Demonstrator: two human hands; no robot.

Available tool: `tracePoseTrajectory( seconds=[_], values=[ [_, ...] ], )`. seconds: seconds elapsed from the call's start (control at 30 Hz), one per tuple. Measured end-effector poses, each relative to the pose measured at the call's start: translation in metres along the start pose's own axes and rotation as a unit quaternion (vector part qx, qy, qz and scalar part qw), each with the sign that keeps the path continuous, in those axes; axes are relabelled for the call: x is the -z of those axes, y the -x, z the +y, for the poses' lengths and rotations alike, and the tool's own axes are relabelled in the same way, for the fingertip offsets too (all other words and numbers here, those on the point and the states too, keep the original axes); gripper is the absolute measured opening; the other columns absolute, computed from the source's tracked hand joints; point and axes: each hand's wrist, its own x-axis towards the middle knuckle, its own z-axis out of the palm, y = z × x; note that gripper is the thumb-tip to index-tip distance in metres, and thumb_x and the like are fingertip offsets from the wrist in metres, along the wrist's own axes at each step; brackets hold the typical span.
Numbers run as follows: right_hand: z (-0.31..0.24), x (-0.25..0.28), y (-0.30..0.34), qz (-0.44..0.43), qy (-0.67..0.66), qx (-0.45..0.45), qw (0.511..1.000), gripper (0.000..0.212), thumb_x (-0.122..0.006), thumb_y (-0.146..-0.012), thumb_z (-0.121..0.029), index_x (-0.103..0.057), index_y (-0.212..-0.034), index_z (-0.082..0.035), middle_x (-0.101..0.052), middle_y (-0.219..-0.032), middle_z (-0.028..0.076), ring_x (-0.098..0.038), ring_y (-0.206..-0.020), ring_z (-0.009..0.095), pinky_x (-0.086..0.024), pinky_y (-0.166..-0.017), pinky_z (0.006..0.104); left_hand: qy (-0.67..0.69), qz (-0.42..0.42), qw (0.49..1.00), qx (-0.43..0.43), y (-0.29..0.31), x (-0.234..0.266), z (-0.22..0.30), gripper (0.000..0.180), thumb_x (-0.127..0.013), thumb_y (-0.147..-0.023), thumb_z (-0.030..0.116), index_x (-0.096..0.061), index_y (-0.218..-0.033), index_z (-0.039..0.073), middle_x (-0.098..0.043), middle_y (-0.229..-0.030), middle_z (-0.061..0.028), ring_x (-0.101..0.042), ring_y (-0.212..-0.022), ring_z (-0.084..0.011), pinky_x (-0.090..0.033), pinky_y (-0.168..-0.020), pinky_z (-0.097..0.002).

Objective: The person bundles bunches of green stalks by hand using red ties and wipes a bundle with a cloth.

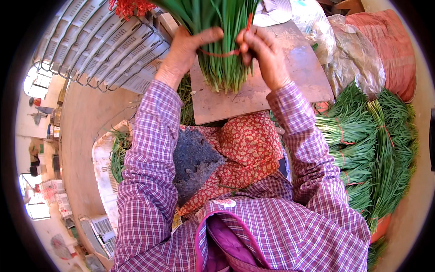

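The person is holding a bunch of long green chive-like stalks [222, 50] over the far-left part of a flat brown wooden board [299, 68], with the cut pale ends of the stalks pointing toward the near edge of the board. The left hand [183, 52] is gripping the bunch from its left side, the thumb stretching across the stalks. The right hand [263, 52] is at the right side of the bunch, and its fingers are pinching a thin red string [219, 54] that is going around the stalks. Both forearms are wearing purple checked sleeves [152, 149].

Under the near edge of the board, a red flowered cloth [247, 145] is lying over the lap. Beyond the right edge of the board, several tied green bundles [362, 140] are lying in a pile. Beyond the left edge, grey plastic crates [104, 45] are standing stacked. Behind the far-right corner, filled sacks [362, 50] are resting.
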Motion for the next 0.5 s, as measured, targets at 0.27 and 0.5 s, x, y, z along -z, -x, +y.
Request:
tracePoseTrajectory(
  seconds=[0.27, 0.5],
  values=[
    [0.013, -0.01, 0.004, 0.036, -0.136, 0.029, 0.99, 0.025, -0.051, -0.103, -0.024, -0.062, -0.103, -0.002, -0.065, -0.083, 0.002, -0.061, -0.071, 0.009, -0.052, -0.066, 0.024, -0.007, -0.131, 0.982, 0.138, -0.056, 0.011, 0.013, 0.041, -0.071, -0.088, 0.027, -0.061, -0.119, 0.002, -0.069, -0.107, -0.0062, -0.066, -0.096, -0.0159, -0.052, -0.09, -0.03],
    [0.019, -0.016, 0.048, 0.169, -0.15, -0.016, 0.974, 0.024, -0.053, -0.102, -0.02, -0.061, -0.107, 0.002, -0.068, -0.091, 0.009, -0.068, -0.075, 0.017, -0.056, -0.068, 0.0269, -0.236, -0.32, 0.886, 0.241, -0.093, -0.035, 0.023, 0.072, -0.076, -0.082, 0.047, -0.056, -0.131, -0.001, -0.063, -0.123, -0.0122, -0.059, -0.106, -0.0198, -0.047, -0.094, -0.0351]
  ],
)
